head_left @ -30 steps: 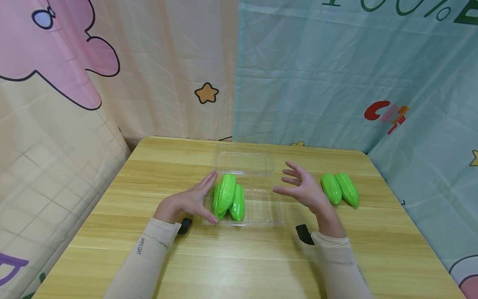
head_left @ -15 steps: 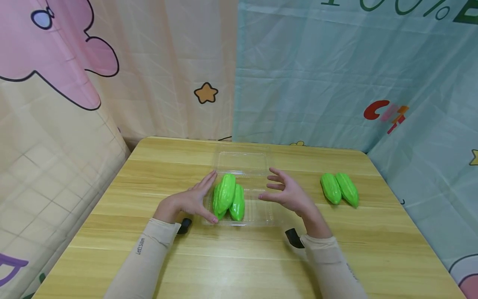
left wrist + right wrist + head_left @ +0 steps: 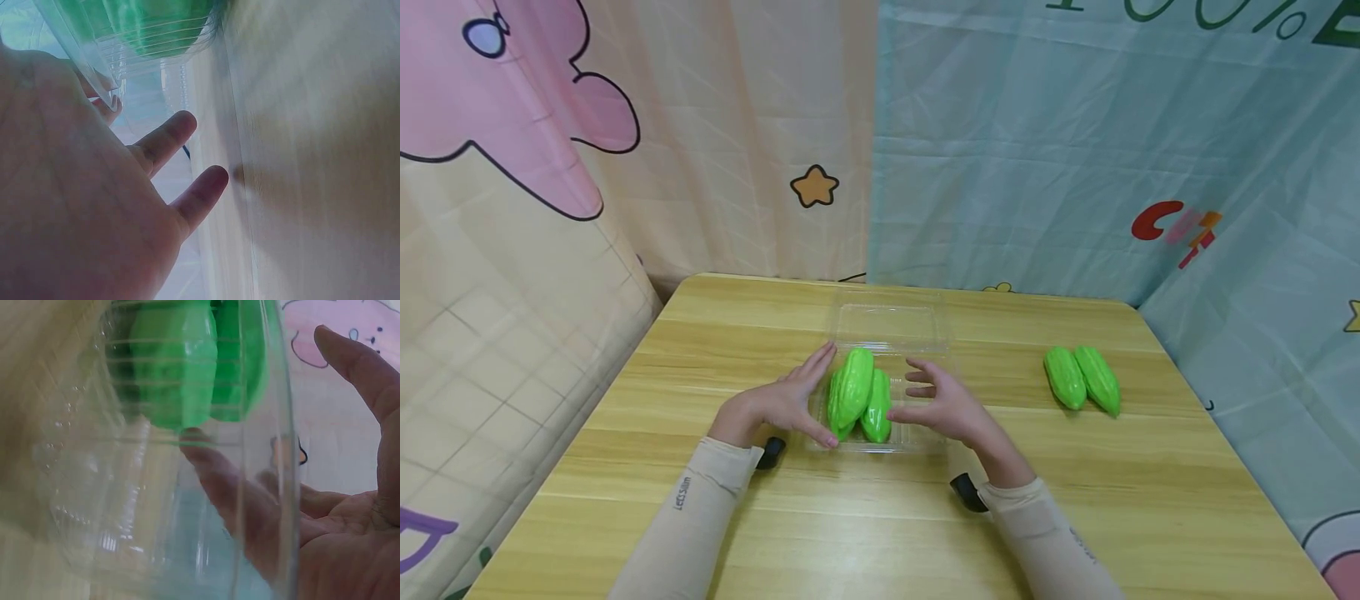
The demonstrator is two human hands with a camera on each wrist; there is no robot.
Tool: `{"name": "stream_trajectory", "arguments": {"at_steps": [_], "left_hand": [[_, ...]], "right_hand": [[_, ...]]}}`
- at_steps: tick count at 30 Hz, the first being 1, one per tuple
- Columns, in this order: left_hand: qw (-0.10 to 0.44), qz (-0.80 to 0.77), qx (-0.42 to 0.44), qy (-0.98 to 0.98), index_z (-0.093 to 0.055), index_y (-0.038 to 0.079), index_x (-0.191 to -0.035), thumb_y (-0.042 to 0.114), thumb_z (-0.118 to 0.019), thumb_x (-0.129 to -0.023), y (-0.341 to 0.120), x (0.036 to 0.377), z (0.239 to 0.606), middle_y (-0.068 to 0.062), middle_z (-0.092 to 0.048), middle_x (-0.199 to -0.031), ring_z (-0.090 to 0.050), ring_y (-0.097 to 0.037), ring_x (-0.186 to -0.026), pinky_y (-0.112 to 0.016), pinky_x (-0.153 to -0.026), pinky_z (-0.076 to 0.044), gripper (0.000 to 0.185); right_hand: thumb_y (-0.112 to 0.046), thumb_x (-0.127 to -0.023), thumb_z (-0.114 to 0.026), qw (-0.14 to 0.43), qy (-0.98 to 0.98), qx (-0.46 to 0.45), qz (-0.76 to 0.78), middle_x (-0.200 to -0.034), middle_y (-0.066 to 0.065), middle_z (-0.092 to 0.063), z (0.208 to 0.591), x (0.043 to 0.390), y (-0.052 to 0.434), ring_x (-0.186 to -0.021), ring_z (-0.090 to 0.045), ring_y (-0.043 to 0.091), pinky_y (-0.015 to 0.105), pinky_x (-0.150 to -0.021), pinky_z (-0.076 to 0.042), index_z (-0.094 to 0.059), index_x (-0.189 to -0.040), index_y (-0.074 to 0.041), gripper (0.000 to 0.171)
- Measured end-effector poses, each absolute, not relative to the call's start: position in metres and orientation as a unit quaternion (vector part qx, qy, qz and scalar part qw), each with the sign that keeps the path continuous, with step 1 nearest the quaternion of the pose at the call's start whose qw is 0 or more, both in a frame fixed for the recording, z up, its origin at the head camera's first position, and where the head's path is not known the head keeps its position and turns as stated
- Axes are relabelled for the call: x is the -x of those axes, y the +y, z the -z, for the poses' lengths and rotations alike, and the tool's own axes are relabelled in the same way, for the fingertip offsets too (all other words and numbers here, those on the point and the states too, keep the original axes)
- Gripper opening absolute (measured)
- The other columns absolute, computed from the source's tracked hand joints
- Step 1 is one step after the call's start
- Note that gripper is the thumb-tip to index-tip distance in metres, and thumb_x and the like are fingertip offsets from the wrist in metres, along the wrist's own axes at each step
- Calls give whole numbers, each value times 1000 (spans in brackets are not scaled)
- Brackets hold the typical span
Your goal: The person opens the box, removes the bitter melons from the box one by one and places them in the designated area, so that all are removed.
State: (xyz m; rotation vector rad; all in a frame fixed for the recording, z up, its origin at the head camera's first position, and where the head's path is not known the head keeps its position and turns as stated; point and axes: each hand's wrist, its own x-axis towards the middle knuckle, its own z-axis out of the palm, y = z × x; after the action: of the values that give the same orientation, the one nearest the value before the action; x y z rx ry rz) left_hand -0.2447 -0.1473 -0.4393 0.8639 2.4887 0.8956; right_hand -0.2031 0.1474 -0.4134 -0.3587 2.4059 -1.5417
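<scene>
In the head view, a clear plastic clamshell box (image 3: 917, 442) stands mid-table with its lid (image 3: 891, 325) folded back. Green ridged bitter gourds (image 3: 853, 387), which look like plastic models, are piled in its left half. Beside the box's left wall is my left hand (image 3: 775, 408), fingers spread and thumb near the front corner; the left wrist view shows the rim passing by the fingers (image 3: 169, 140). My right hand (image 3: 947, 408) reaches over the right half, fingers extended, thumb near the rightmost gourd. Through the clear wall, a right fingertip (image 3: 194, 437) appears close to a gourd (image 3: 172, 362); contact is unclear.
Two more green gourds (image 3: 1082, 380) lie side by side on the wooden table (image 3: 850, 533) at the right. Printed curtains (image 3: 1037, 167) hang behind the table and along both sides. Black wrist-camera pieces (image 3: 968, 493) stick out below my wrists.
My right hand has moved left, from beside the box's right edge to above its right half, close to the piled gourds. The left hand and all gourds have stayed in place.
</scene>
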Motion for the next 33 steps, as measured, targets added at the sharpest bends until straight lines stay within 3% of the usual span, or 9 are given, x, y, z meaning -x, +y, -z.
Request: {"name": "stream_trajectory", "arguments": {"at_steps": [10,33], "left_hand": [[178,-316,-302,882,15,15,-160,51,-92,-66,-147,244,439,-8,20,-166,7,-43,-149,-71,-112,-5,147],[181,-321,-299,880,16,14,-160,47,-93,-68,-146,244,439,-7,21,-166,8,-45,-148,-72,-111,-5,146]], "right_hand": [[-25,-82,-87,132,832,134,523,-141,26,-53,420,198,131,-127,-53,42,52,-100,-48,-35,-153,2,92],[-22,-86,-83,123,855,131,487,-142,23,-51,432,200,122,-124,-56,39,48,-98,-50,-36,-152,3,85]]}}
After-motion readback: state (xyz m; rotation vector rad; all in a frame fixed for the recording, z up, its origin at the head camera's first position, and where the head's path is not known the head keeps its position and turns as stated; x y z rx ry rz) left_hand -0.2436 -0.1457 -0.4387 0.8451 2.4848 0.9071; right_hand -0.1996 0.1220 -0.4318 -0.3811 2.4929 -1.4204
